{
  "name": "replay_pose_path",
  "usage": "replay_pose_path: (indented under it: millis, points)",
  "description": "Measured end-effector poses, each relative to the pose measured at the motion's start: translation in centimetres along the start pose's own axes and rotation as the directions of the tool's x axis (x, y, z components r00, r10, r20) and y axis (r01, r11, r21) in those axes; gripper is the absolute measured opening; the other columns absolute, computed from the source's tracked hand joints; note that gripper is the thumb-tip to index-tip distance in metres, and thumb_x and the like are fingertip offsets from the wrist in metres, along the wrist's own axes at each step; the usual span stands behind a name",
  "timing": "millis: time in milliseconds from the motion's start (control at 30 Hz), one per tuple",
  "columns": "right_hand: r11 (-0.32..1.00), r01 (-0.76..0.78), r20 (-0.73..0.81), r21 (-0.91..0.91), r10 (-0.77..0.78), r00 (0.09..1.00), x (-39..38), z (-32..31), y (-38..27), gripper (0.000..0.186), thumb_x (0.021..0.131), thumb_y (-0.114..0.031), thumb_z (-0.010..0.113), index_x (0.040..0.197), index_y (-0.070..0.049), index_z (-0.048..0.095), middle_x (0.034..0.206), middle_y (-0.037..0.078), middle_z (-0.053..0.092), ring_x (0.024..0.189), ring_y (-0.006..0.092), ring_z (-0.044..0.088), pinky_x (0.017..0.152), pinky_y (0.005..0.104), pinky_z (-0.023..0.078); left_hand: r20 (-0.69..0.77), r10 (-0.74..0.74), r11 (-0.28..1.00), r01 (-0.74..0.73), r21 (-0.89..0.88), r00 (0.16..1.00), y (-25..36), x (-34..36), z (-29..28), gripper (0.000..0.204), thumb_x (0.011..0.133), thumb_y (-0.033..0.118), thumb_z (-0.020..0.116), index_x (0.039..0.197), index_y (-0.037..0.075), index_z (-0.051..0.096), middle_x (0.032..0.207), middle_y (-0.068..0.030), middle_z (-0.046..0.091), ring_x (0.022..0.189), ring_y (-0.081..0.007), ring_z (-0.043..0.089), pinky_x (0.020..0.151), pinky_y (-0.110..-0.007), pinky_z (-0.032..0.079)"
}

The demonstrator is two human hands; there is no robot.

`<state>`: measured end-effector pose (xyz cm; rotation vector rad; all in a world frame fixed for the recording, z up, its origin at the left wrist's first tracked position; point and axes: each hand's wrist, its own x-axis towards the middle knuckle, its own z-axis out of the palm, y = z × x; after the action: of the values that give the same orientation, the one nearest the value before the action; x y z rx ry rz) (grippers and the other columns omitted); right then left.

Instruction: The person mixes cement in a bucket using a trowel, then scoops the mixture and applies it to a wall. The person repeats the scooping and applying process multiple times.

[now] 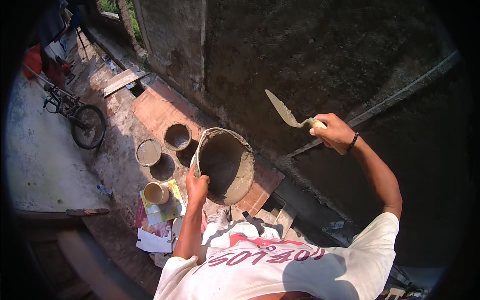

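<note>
My left hand (197, 186) is closed on the rim of a wide bucket (244, 176), whose inside is coated with wet grey mortar. The bucket is tilted, with its mouth toward me. Out to the right, my right hand (334, 132) grips the pale handle of a trowel (283, 110). Mortar is smeared on the trowel's pointed blade, which is raised in front of the wall (280, 55). That wall is dark and rough, with a straight pale strip (390, 100) running slantwise across it beyond my right hand.
Left of the bucket stand a dark mortar-stained pail (177, 136), a grey-filled pail (149, 152) and a cream tub (156, 193) on printed sheets (170, 212). A reddish board (155, 107) lies along the wall's foot. A bicycle (87, 125) leans at the far left.
</note>
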<state>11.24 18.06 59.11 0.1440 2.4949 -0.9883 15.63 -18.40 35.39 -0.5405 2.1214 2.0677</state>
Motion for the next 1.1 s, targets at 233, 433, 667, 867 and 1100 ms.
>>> replay_pose_path:
  millis: [233,433,667,867,1100]
  points:
    - [0.775,-0.373,0.474,0.51,0.108,0.874,-0.4,15.0,5.8,0.025,0.085,-0.008,0.055,0.107,-0.001,0.046,0.073,0.007,0.055,0.059,0.0167,0.058,0.049,0.0311,0.05,0.014,0.041,0.984,-0.038,-0.174,0.999,1.1,-1.8,3.7,0.067,0.067,-0.008,0.05,0.134,-0.001,0.051,0.076,-0.0027,0.059,0.055,-0.0086,0.047,0.047,-0.026,0.038]
    - [0.308,-0.369,0.344,0.877,0.136,0.929,0.5,23.3,6.7,0.026,0.088,-0.008,0.053,0.112,-0.003,0.045,0.087,0.013,0.056,0.067,0.0228,0.063,0.057,0.0408,0.061,0.018,0.173,0.967,-0.166,-0.193,0.985,-0.2,-3.1,5.1,0.063,0.067,-0.006,0.05,0.13,-0.004,0.051,0.097,-0.0093,0.062,0.078,-0.0144,0.056,0.07,-0.027,0.046]
    - [0.48,-0.113,0.016,0.87,0.201,0.979,3.9,27.8,3.5,0.028,0.083,-0.011,0.064,0.101,0.002,0.046,0.074,0.013,0.059,0.057,0.0242,0.064,0.046,0.0392,0.054,0.071,0.234,0.966,-0.223,-0.131,0.97,-0.2,-4.4,6.1,0.065,0.067,-0.004,0.051,0.132,-0.005,0.051,0.099,-0.0124,0.063,0.08,-0.0151,0.058,0.07,-0.028,0.049]
    - [0.917,0.352,-0.109,-0.185,-0.375,0.92,2.2,25.6,3.6,0.032,0.078,-0.007,0.058,0.102,0.007,0.044,0.082,0.027,0.063,0.075,0.0436,0.066,0.066,0.0487,0.054,0.148,0.239,0.969,-0.226,-0.099,0.96,3.0,-3.9,4.3,0.062,0.067,-0.005,0.051,0.129,-0.004,0.054,0.077,-0.0027,0.059,0.06,-0.0091,0.05,0.052,-0.025,0.042]
    - [0.54,0.531,0.311,-0.653,-0.448,0.838,-1.7,17.0,4.2,0.037,0.08,-0.008,0.059,0.114,0.001,0.048,0.084,0.023,0.063,0.075,0.0388,0.067,0.066,0.0465,0.054,0.111,0.211,0.958,-0.183,-0.221,0.971,3.5,-4.7,4.1,0.064,0.066,-0.01,0.05,0.129,-0.002,0.054,0.081,-0.0022,0.06,0.06,-0.0078,0.049,0.05,-0.023,0.039]
